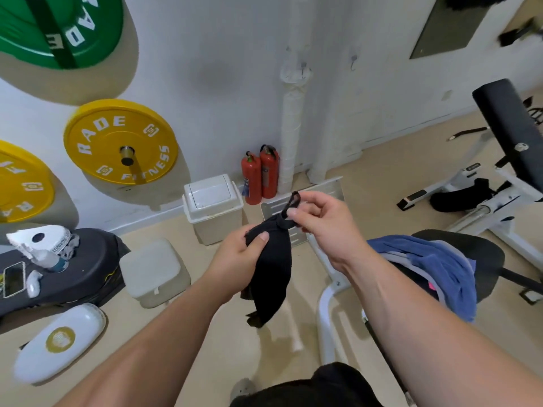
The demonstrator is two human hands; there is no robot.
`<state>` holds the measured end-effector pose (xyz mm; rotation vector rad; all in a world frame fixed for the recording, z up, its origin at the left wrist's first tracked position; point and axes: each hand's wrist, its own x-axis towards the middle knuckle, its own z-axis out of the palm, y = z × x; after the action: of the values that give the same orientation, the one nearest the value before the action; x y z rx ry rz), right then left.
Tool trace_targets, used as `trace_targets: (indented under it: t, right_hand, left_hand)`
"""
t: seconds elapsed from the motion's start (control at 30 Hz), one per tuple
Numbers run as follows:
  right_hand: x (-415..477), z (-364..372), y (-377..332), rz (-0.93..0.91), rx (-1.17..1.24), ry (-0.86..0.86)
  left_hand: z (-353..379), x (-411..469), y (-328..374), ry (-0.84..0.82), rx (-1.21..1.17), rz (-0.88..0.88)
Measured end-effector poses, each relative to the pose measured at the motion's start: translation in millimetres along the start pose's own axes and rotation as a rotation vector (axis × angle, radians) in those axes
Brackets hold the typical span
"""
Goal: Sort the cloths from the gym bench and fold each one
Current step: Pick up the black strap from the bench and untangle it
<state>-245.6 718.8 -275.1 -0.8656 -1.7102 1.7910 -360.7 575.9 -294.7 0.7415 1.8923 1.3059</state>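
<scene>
Gripping a black cloth [271,271] near its top with the left hand [235,257]; pinching its thin loop [293,201] with the right hand [323,227]. Held in mid-air over the floor, long axis near upright, loop end up, free end hanging down. To the right, heaped on the surface [482,254], a blue cloth [440,259].

At right of centre, the black padded worktop [482,254] carries a blue cloth [435,259] draped over its near edge, with a grey layer under it. At the left edge, a second dark pad [88,259] bears a phone [13,279] and a spray bottle [48,258]. On the beige floor [205,333] stand a white swing-lid bin [213,208] and two red fire extinguishers [260,177].
</scene>
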Motion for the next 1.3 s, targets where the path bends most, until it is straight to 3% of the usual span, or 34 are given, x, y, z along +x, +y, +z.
trace_targets:
  t: [0.1, 0.3, 0.5, 0.9, 1.07, 1.3]
  right_hand:
    - [17, 18, -5, 0.001, -0.026, -0.075]
    - [73, 41, -17, -0.043, -0.267, -0.052]
    - [139, 37, -14, 0.142, -0.12, -0.142]
    - [335, -28, -31, 0.167, 0.344, -0.164]
    - [406, -50, -38, 0.168, 0.221, -0.167]
    - [506, -67, -48, 0.182, -0.053, 0.022]
  left_hand:
    - [-29, 13, -3, -0.019, 0.111, 0.039]
    - [-67, 53, 1, -0.06, 0.353, 0.183]
    - [-76, 124, 9, -0.093, 0.421, 0.224]
    - [-26, 317, 71, -0.067, 0.298, 0.119]
    - [-7, 394, 92, -0.098, 0.231, 0.047]
    - [3, 510, 123, -0.19, 0.057, -0.01]
